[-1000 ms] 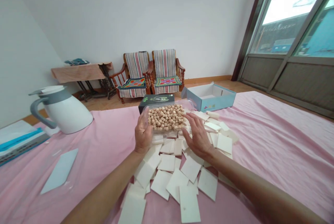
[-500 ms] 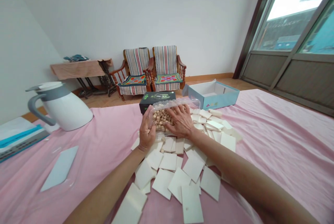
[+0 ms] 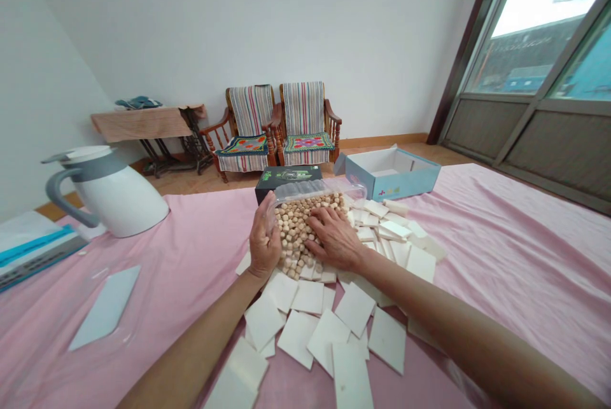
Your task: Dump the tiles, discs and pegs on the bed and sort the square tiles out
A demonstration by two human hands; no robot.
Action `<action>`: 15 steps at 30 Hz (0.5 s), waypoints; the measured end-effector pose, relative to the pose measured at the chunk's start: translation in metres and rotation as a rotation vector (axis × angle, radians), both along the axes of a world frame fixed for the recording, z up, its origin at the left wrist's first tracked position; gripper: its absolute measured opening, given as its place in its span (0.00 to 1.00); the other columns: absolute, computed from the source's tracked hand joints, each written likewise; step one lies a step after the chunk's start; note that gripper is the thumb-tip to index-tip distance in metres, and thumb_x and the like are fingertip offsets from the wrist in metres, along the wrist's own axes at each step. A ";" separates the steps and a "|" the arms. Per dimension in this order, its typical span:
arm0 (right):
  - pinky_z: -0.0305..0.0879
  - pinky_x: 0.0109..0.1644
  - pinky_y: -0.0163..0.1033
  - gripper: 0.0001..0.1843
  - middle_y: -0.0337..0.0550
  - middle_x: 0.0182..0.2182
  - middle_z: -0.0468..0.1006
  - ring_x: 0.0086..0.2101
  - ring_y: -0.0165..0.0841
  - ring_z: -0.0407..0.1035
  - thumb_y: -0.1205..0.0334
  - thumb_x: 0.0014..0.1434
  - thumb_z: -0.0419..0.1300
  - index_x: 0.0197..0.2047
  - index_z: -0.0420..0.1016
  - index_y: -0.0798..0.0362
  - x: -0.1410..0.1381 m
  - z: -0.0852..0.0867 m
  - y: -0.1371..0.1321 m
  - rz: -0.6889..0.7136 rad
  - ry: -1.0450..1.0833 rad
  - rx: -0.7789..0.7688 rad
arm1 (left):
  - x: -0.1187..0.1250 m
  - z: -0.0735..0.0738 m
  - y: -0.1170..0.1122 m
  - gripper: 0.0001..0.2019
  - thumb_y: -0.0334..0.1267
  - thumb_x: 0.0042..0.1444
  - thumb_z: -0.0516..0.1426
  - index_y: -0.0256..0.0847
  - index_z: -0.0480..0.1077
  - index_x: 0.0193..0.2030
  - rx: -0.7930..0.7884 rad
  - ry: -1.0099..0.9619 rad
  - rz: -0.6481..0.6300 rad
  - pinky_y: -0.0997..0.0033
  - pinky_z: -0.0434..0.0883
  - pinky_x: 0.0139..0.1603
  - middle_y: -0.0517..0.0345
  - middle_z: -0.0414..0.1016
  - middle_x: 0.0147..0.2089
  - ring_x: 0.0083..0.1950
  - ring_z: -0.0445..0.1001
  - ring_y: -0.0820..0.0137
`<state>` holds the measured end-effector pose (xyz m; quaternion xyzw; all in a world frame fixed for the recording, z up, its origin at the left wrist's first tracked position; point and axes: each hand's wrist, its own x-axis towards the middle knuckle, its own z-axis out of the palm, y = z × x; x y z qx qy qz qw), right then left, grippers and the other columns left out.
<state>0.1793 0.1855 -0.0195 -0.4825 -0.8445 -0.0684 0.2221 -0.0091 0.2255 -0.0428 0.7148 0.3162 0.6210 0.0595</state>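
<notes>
A clear plastic tray (image 3: pixel 312 189) is tipped toward me above a spread of flat off-white square pieces (image 3: pixel 354 310). Small round wooden beads (image 3: pixel 292 226) fill it and spill over its near edge onto the squares. My left hand (image 3: pixel 265 242) grips the tray's left side, its thumb toward me. On top of the beads rests my right hand (image 3: pixel 338 238), fingers spread and touching them. The tray's near edge is hidden by beads.
A black box (image 3: pixel 267 181) stands behind the tray, and an open light-blue box (image 3: pixel 401 181) behind to the right. At left are a white-grey jug (image 3: pixel 124 196), a blue-and-white box (image 3: pixel 41 256) and a clear plastic piece (image 3: pixel 121 320) on the pink cloth (image 3: pixel 200 256).
The tray tips further toward me, and beads have poured over its near edge onto the squares. My right hand has shifted slightly nearer and to the right.
</notes>
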 end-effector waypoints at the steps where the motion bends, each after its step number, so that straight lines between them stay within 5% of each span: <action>1: 0.55 0.54 0.49 0.17 0.51 0.51 0.68 0.50 0.43 0.58 0.54 0.60 0.56 0.51 0.68 0.53 0.002 0.000 -0.003 0.007 0.000 -0.007 | 0.000 0.001 -0.001 0.25 0.31 0.61 0.51 0.43 0.59 0.66 0.018 0.012 0.006 0.59 0.56 0.69 0.48 0.61 0.66 0.67 0.59 0.62; 5: 0.56 0.53 0.48 0.17 0.50 0.51 0.68 0.49 0.42 0.59 0.60 0.59 0.56 0.51 0.67 0.53 0.010 -0.002 -0.012 0.031 0.041 -0.021 | -0.001 0.007 -0.007 0.25 0.32 0.62 0.50 0.43 0.58 0.66 0.096 0.047 0.002 0.56 0.56 0.68 0.47 0.61 0.66 0.67 0.59 0.61; 15: 0.56 0.56 0.51 0.24 0.54 0.54 0.66 0.52 0.45 0.58 0.56 0.57 0.58 0.55 0.66 0.56 0.014 -0.008 -0.015 0.019 0.125 -0.027 | 0.000 0.007 -0.009 0.23 0.33 0.64 0.48 0.42 0.58 0.66 0.172 0.069 0.041 0.54 0.57 0.67 0.46 0.60 0.66 0.67 0.60 0.60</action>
